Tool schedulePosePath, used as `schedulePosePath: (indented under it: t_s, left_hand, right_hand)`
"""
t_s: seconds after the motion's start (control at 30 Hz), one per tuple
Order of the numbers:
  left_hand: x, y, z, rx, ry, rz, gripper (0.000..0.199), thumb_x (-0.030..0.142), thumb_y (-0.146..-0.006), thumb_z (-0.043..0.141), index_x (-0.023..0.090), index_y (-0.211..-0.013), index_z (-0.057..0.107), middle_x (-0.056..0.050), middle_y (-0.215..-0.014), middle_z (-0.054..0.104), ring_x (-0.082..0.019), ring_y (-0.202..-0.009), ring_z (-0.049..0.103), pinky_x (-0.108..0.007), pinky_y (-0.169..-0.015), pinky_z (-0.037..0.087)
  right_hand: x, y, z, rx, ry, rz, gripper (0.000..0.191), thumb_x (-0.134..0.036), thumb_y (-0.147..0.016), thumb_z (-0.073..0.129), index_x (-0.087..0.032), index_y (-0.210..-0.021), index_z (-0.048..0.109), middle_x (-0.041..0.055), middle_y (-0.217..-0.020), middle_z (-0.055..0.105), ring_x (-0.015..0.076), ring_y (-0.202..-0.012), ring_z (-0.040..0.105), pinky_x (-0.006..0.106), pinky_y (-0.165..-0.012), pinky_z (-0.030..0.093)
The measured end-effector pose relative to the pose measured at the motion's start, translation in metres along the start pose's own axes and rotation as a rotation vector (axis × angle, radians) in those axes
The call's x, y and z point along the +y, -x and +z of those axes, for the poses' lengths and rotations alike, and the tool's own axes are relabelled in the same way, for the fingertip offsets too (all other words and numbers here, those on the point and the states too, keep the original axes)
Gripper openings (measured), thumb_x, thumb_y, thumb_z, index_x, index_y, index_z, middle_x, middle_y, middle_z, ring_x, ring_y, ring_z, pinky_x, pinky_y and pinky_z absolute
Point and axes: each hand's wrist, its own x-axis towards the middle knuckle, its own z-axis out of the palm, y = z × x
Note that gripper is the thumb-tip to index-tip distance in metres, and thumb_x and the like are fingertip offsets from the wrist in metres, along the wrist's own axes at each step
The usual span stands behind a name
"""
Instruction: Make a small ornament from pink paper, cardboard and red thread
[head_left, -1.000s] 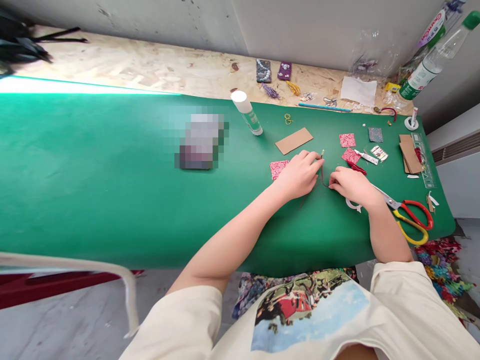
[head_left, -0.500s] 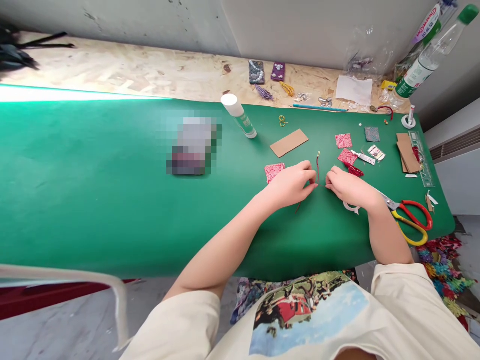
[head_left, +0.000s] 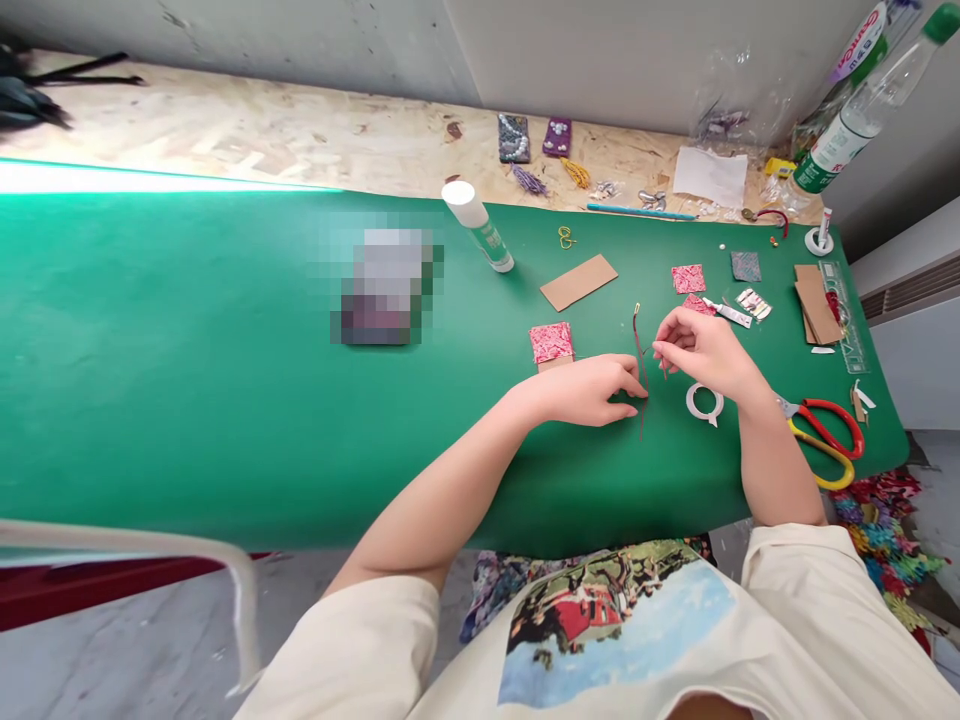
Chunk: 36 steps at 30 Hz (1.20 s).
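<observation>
Our left hand (head_left: 592, 390) has lowered, half-parted, to the red cord (head_left: 640, 348). Our right hand (head_left: 697, 350) now pinches a strand (head_left: 664, 372) clear.

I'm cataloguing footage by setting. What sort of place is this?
Probably a craft workspace, judging by the scissors, pink patterned squares and red cord at the green-topped table.
</observation>
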Motion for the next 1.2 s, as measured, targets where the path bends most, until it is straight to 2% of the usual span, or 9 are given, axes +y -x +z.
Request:
schedulePosePath:
  t_s: [0.1,0.2,0.27,0.33,0.43,0.5,0.63,0.93,1.2]
  left_hand:
    - [-0.005,0.006,-0.008,-0.007,0.081,0.027,0.023,0.022,-0.088,0.059,0.016,-0.101,0.078,-0.006,-0.099,0.072,-0.015,-0.082,0.068,-0.024,-0.077,0.050]
    - [-0.014,0.010,-0.015,0.270,0.139,-0.109,0.021,0.029,-0.089,0.057,0.016,-0.083,0.072,-0.003,-0.079,0.070,-0.014,-0.068,0.061,-0.025,-0.066,0.046]
    - [-0.019,0.010,-0.016,0.479,0.133,-0.206,0.022,0.031,-0.089,0.056,0.016,-0.081,0.070,-0.003,-0.078,0.069,-0.015,-0.067,0.059,-0.026,-0.064,0.044]
    - [-0.022,0.006,-0.014,0.596,0.105,-0.262,0.020,0.029,-0.088,0.055,0.016,-0.082,0.069,-0.004,-0.080,0.070,-0.017,-0.072,0.060,-0.028,-0.067,0.044]
    - [-0.021,-0.001,-0.008,0.576,0.073,-0.304,0.018,0.028,-0.088,0.058,0.016,-0.086,0.070,-0.005,-0.086,0.070,-0.019,-0.078,0.063,-0.029,-0.071,0.045]
    - [-0.017,-0.007,-0.002,0.518,0.037,-0.316,0.018,0.030,-0.088,0.061,0.015,-0.091,0.071,-0.006,-0.091,0.069,-0.020,-0.083,0.065,-0.031,-0.075,0.048]
    - [-0.009,-0.017,0.009,0.407,-0.119,-0.343,0.024,0.032,-0.088,0.067,0.013,-0.101,0.070,-0.010,-0.101,0.068,-0.026,-0.095,0.067,-0.034,-0.079,0.051]
    - [-0.010,-0.026,0.019,0.380,-0.281,-0.302,0.023,0.014,-0.095,0.046,0.011,-0.095,0.069,-0.015,-0.098,0.067,-0.031,-0.100,0.066,-0.040,-0.083,0.050]
    - [-0.020,-0.038,0.025,0.424,-0.342,-0.172,0.024,0.014,-0.099,0.045,0.010,-0.097,0.069,-0.016,-0.101,0.067,-0.029,-0.094,0.062,-0.038,-0.081,0.048]
  right_hand:
    - [-0.002,0.000,0.006,-0.015,-0.026,0.044,0.011,-0.017,-0.082,0.062,-0.022,-0.078,0.054,-0.0003,-0.068,0.068,0.0163,-0.064,0.071,0.028,-0.059,0.058]
    - [-0.004,0.002,0.012,-0.092,-0.065,0.077,0.007,-0.019,-0.086,0.062,-0.021,-0.083,0.055,0.0019,-0.075,0.072,0.0178,-0.073,0.075,0.029,-0.066,0.061]
    - [-0.005,0.004,0.013,-0.169,-0.053,0.064,0.003,-0.023,-0.091,0.059,-0.021,-0.092,0.057,0.0036,-0.083,0.074,0.0185,-0.079,0.076,0.030,-0.070,0.061]
    - [-0.004,0.004,0.009,-0.212,0.064,-0.011,0.008,-0.024,-0.093,0.057,-0.020,-0.100,0.060,0.0042,-0.088,0.075,0.0173,-0.077,0.074,0.030,-0.071,0.058]
    - [-0.001,0.001,0.000,-0.260,0.430,-0.172,0.009,-0.016,-0.089,0.065,-0.018,-0.098,0.067,0.0052,-0.095,0.071,0.0133,-0.068,0.065,0.028,-0.068,0.049]
    - [0.001,-0.002,-0.004,-0.389,0.623,-0.224,0.011,-0.013,-0.087,0.069,-0.018,-0.097,0.072,0.0060,-0.101,0.068,0.0126,-0.070,0.062,0.026,-0.066,0.043]
    - [0.001,-0.004,-0.002,-0.598,0.775,-0.217,0.017,-0.018,-0.089,0.071,-0.021,-0.105,0.076,0.0064,-0.108,0.067,0.0167,-0.085,0.064,0.025,-0.065,0.037]
    - [-0.003,-0.001,0.002,-0.626,0.950,-0.208,0.021,-0.017,-0.099,0.053,-0.019,-0.096,0.073,0.0056,-0.107,0.066,0.0158,-0.080,0.059,0.028,-0.063,0.031]
    - [0.000,0.000,0.005,-0.631,0.969,-0.233,0.020,-0.016,-0.099,0.047,-0.017,-0.100,0.067,0.0074,-0.113,0.064,0.0145,-0.071,0.055,0.028,-0.059,0.029]
